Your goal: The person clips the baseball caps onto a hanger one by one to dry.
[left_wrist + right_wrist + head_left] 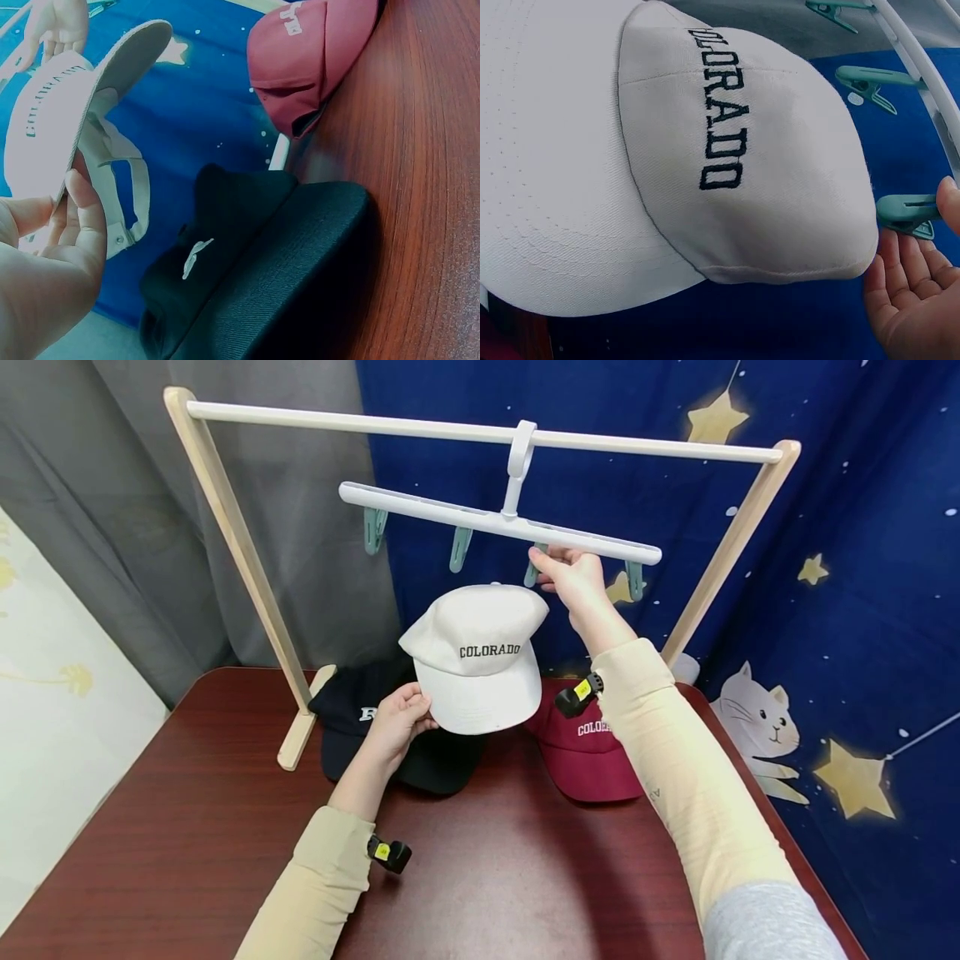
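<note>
My left hand pinches the brim edge of a white baseball cap, thumb on one face and fingers on the other. The cap is up in the air below the hanger, its dark COLORADO lettering toward me. My right hand is at a green clip under a white hanger, third from the left. In the right wrist view, its thumb and curled fingers hold the clip from both sides. The cap's crown overlaps the clip's tip in that view.
The hanger hooks over the bar of a wooden rack on a dark red table. Other green clips hang along it. A black cap and a maroon cap lie on the table below.
</note>
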### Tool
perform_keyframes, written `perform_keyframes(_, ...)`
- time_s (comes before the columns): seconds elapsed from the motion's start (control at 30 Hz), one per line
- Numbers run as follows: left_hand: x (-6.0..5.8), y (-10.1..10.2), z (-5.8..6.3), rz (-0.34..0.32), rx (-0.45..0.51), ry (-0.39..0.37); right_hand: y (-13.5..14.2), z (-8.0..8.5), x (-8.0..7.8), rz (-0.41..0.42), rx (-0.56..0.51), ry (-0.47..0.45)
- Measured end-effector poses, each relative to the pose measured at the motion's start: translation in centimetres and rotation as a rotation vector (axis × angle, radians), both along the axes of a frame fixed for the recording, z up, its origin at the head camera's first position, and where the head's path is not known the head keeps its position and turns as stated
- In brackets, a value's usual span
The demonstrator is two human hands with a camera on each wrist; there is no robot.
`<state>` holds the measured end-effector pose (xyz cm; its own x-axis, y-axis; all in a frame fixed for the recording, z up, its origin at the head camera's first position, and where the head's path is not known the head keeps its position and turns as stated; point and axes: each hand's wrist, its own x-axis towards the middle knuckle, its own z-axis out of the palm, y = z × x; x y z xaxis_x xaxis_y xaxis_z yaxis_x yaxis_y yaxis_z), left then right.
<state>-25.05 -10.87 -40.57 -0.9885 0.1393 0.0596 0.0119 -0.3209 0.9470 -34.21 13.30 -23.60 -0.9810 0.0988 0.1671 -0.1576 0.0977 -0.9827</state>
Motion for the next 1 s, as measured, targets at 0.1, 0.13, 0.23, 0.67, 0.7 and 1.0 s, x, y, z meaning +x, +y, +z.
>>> perform_keyframes(0.1,0.08,0.07,-0.01,-0.003,0.006,0.006,0.07,0.00,0.02,0.003,-0.024,-0.009)
perform_keyframes(0.13,0.10,0.08,-0.03,-0.006,0.008,0.008,0.08,0.01,0.04,0.003,-0.025,-0.011)
perform_keyframes(0.23,0.08,0.15,-0.13,-0.009,0.013,0.016,0.08,0.03,0.12,-0.001,-0.030,-0.013)
perform_keyframes(0.67,0.02,0.27,-0.42,0.013,0.014,0.017,0.10,-0.21,0.22,-0.036,-0.045,0.001)
perform_keyframes(0.7,0.03,0.29,-0.42,0.014,0.015,0.016,0.11,-0.23,0.24,-0.037,-0.051,0.005)
perform_keyframes(1.0,0.16,0.37,-0.42,0.028,0.034,0.017,0.08,-0.28,0.49,-0.061,-0.060,0.074)
